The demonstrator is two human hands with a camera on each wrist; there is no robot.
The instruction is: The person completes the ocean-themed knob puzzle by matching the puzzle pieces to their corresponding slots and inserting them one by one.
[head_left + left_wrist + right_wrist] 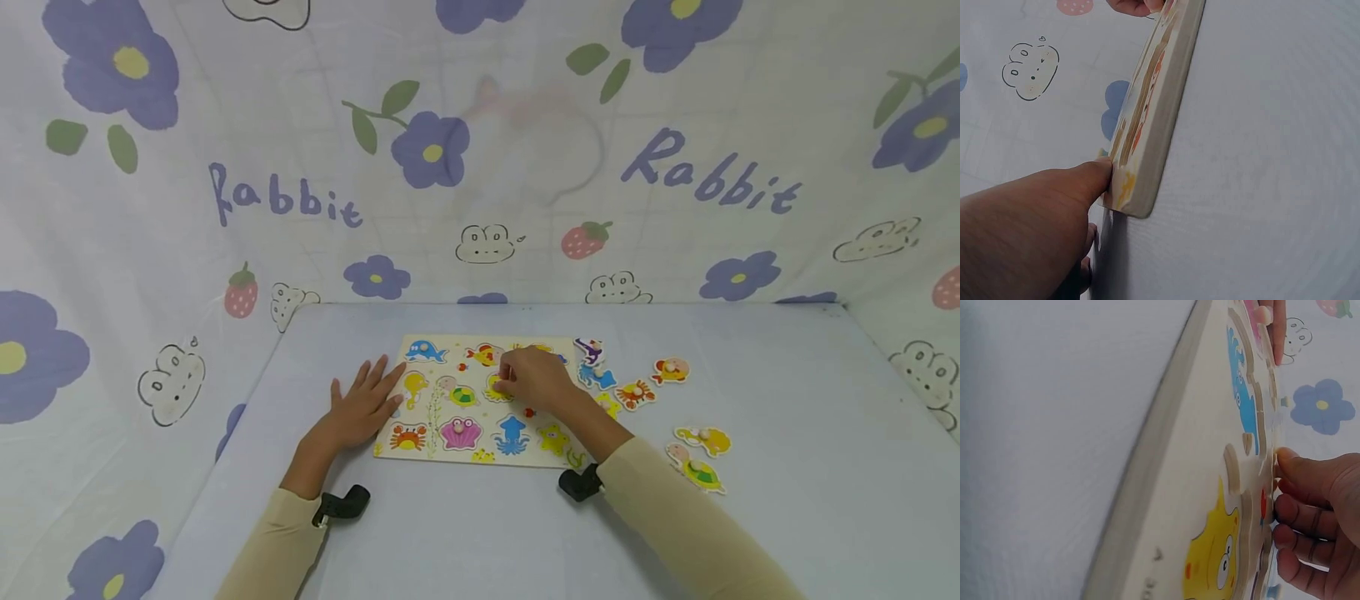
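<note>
A wooden sea-animal puzzle board [465, 458] lies on the table. My left hand [365, 408] rests with spread, straight fingers at its left edge; in the left wrist view the thumb [1094, 178] touches the board near a corner. My right hand [538, 379] is over the upper middle of the board, thumb and fingertips pinching a yellow puzzle piece [497, 388], partly hidden by the hand. In the right wrist view the fingers [1304, 519] are curled close to the board surface. A pink shell piece [461, 434] with a knob sits in the board's lower row.
Right of the board lie loose knobbed pieces: a crab [635, 395], a red-and-yellow fish [671, 371], a blue piece [597, 377], a purple piece [589, 351], a yellow star [608, 405], a yellow piece [703, 441] and a turtle [697, 471]. A patterned cloth [420, 225] stands behind.
</note>
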